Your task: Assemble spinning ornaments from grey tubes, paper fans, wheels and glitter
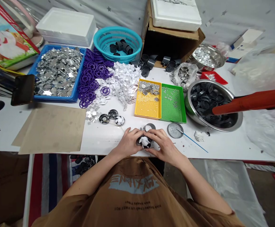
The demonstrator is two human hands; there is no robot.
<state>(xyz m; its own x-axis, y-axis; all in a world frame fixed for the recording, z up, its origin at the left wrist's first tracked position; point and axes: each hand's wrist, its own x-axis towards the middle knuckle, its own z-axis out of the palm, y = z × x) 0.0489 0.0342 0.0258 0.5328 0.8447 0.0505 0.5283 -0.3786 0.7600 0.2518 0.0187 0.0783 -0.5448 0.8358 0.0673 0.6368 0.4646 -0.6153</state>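
Near the front edge of the table, a small black round housing with a white fan wheel [145,142] sits between my two hands. My left hand [129,141] has its fingers closed on the left side of the housing. From the right, my right hand [162,143] grips the same housing, thumb and fingers curved around it. Just behind it stands a grey cylindrical part [151,126], partly covered by my fingers. Several round black frames, one with a white fan wheel [119,120], lie to the left. On the right is a grey dish [174,130] with a blue stick [194,141] resting on it.
Yellow [148,108] and green trays [174,116] hold small metal parts. A steel bowl [237,121] of black parts stands right, an orange handle [250,101] jutting over it. Purple rings [90,80], white fan wheels [125,75] and a blue tray [57,99] lie left; cardboard [54,129] lies nearer.
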